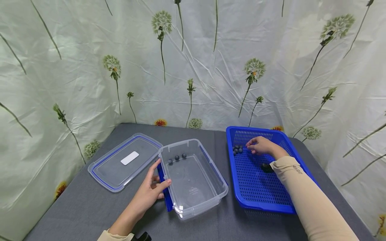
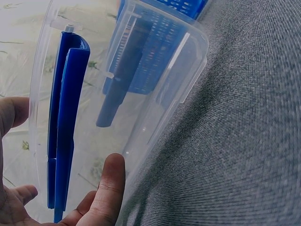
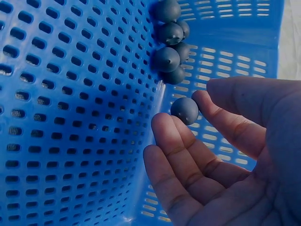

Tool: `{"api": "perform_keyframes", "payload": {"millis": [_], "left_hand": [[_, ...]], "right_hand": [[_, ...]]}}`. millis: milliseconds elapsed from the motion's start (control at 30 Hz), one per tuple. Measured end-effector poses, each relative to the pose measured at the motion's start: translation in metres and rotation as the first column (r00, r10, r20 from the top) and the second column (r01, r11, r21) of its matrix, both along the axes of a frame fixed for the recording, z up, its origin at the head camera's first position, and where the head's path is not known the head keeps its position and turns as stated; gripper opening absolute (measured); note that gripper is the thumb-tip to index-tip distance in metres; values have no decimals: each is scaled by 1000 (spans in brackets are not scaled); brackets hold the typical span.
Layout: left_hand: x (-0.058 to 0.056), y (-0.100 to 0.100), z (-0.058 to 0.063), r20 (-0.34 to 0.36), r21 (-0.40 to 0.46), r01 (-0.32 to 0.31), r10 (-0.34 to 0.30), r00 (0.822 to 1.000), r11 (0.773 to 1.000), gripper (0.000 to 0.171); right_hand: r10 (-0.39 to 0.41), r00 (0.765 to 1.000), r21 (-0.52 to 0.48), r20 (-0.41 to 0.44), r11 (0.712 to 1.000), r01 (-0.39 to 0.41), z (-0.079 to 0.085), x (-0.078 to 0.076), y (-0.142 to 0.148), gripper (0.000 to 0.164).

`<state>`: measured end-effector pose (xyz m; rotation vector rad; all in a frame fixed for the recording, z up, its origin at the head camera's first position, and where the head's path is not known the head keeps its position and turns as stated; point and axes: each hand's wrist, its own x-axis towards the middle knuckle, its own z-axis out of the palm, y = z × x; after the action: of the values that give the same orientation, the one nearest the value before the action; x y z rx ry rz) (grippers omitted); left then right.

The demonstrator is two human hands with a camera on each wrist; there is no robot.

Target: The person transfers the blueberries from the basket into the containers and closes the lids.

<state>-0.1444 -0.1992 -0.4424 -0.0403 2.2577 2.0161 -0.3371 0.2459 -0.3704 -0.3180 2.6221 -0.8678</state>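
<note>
A clear plastic food container (image 1: pixel 193 197) with blue side latches stands on the table, three dark blueberries (image 1: pixel 177 157) inside near its far left corner. My left hand (image 1: pixel 149 187) holds its left side by the latch (image 2: pixel 66 127), with thumb and index finger at the rim. To the right, my right hand (image 1: pixel 262 146) is inside a blue plastic basket (image 1: pixel 238 187). In the right wrist view its fingertips pinch one blueberry (image 3: pixel 185 110), a little apart from a cluster of several blueberries (image 3: pixel 167 59) along the basket wall.
The container's clear lid (image 1: pixel 111 170), with a blue seal and a white label (image 1: pixel 129 158), lies flat to the left. A grey cloth (image 1: pixel 199 227) covers the table. Behind hangs a white curtain (image 1: pixel 205 67) with a dandelion print.
</note>
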Motion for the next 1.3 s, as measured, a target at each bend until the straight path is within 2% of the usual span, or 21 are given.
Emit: {"api": "perform_keyframes", "payload": {"millis": [267,433,733,900,1133,1300], "left_hand": [[0,0,0,-7,-10,-6,6,1000,1000,90],[0,0,0,-1,-2,-2,2,1000,1000,90],[1,0,1,4,-9,-5,5,1000,1000,90],[1,0,0,4,-18,-8,8,1000,1000,89],[0,1,0,3,-21,0,0,1000,1000,89],[0,1,0,7,-21,-1,1,1000,1000,89]], "right_hand": [[12,999,-8,-49,1000,-13,8,5,5,35],[8,998,-4,-65,1000,-8,18,12,9,37],[36,989,-7,-146,999,-37,33,23,12,37],[50,983,-4,-178,999,-52,37,26,9,37],[105,963,-25,-248,993,-115,45,32,-1,31],[125,957,-31,-263,990,-137,49,34,-11,31]]}}
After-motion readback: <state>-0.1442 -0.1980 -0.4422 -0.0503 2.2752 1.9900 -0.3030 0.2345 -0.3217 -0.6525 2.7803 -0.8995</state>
